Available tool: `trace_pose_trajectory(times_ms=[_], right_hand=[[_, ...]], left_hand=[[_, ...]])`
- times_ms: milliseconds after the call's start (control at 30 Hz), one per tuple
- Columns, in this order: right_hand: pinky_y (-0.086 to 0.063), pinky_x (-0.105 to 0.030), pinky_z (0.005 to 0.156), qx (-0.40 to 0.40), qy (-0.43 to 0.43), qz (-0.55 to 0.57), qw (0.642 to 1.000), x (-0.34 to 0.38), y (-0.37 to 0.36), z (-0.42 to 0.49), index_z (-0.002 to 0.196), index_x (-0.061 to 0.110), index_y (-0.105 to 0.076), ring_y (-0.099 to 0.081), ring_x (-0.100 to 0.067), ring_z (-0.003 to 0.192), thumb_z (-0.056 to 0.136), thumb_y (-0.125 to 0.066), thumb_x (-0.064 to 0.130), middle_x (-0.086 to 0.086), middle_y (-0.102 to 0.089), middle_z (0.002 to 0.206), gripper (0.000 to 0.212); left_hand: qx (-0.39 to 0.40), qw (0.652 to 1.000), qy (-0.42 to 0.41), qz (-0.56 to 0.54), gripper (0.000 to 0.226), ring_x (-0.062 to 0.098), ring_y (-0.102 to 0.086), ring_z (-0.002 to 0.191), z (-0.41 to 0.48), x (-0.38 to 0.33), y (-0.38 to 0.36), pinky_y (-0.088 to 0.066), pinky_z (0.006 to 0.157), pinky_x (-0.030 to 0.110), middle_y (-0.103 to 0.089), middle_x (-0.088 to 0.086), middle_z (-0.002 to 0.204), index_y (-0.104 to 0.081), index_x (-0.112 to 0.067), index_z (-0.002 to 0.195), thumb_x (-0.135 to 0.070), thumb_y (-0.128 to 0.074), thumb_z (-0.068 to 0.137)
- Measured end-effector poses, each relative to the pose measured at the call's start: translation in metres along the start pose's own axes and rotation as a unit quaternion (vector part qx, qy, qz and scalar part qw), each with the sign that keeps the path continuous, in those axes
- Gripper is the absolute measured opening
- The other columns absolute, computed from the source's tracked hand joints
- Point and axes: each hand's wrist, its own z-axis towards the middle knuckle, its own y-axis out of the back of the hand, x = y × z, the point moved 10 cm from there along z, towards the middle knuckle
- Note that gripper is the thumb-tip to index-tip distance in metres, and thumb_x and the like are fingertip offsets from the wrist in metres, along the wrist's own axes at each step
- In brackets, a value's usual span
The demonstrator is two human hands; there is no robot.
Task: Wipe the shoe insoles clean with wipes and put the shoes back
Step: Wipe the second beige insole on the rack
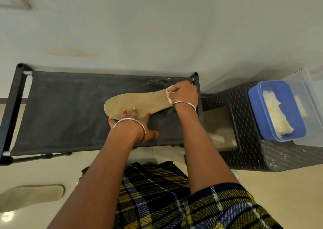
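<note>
Left hand (134,124) flat, pinning the insole (139,103) — right hand (183,92) grips a wipe (169,96) at its end.

a tan insole (139,101) lies flat on the black fabric shelf (61,106), toe end to the left; a crumpled white wipe (169,94) sits on its heel end; a second insole (31,195) lies on the floor (43,169); spare wipes (276,113) lie in a blue tub (253,106)

A home: fabric shoe rack (70,110) against a plain wall (157,27), woven plastic stool (253,159) beside it
</note>
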Motion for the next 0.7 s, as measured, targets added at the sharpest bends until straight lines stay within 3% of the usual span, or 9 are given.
trace_pose_trajectory(times_ms=[200, 400, 500, 600, 700], right_hand=[[-0.049, -0.021, 0.076, -0.032, -0.043, 0.024, 0.998, -0.015, 0.007, 0.002, 0.097, 0.019, -0.08, -0.07, -0.021, 0.098, 0.089, -0.071, 0.018, 0.0, -0.076, 0.1, 0.012], [-0.045, -0.017, 0.081, 0.006, 0.003, 0.071, 0.997, 0.0, -0.002, -0.002, 0.097, 0.018, -0.081, -0.07, -0.021, 0.095, 0.085, -0.07, 0.009, 0.001, -0.077, 0.097, 0.018], [-0.043, -0.028, 0.092, 0.043, 0.061, 0.033, 0.997, 0.025, -0.019, -0.008, 0.094, 0.024, -0.081, -0.065, -0.024, 0.102, 0.084, -0.071, 0.013, 0.002, -0.076, 0.099, 0.018], [-0.044, -0.041, 0.093, 0.032, 0.063, -0.031, 0.997, 0.036, -0.022, -0.012, 0.094, 0.031, -0.079, -0.053, -0.028, 0.111, 0.087, -0.069, 0.018, 0.004, -0.073, 0.104, 0.018], [-0.051, -0.038, 0.093, 0.088, 0.095, 0.01, 0.992, 0.044, -0.034, -0.016, 0.087, 0.027, -0.081, -0.063, -0.024, 0.103, 0.083, -0.073, 0.014, 0.004, -0.075, 0.098, 0.016]], left_hand=[[-0.006, 1.0, -0.007, 0.01, 0.079, 0.032, 0.022, 0.146, 0.0, 0.0, 0.001, -0.001, 0.113, 0.068, 0.026, 0.001, 0.159, 0.013, -0.042, 0.15, -0.068, -0.034, 0.092], [-0.014, 1.0, -0.02, 0.002, 0.072, 0.029, 0.02, 0.147, 0.005, -0.004, 0.004, -0.002, 0.113, 0.068, 0.023, -0.003, 0.16, 0.011, -0.038, 0.152, -0.057, -0.033, 0.098], [-0.012, 1.0, -0.002, 0.004, 0.075, 0.028, 0.021, 0.147, 0.009, 0.001, 0.001, -0.002, 0.113, 0.068, 0.022, -0.004, 0.16, 0.011, -0.037, 0.153, -0.06, -0.033, 0.097], [-0.01, 1.0, 0.005, 0.003, 0.079, 0.028, 0.021, 0.147, 0.011, 0.004, -0.001, -0.003, 0.112, 0.069, 0.023, -0.005, 0.16, 0.013, -0.038, 0.152, -0.065, -0.034, 0.094], [-0.012, 1.0, 0.004, 0.0, 0.08, 0.028, 0.02, 0.147, 0.009, 0.004, -0.001, -0.002, 0.111, 0.07, 0.023, -0.005, 0.16, 0.014, -0.038, 0.152, -0.066, -0.034, 0.094]])
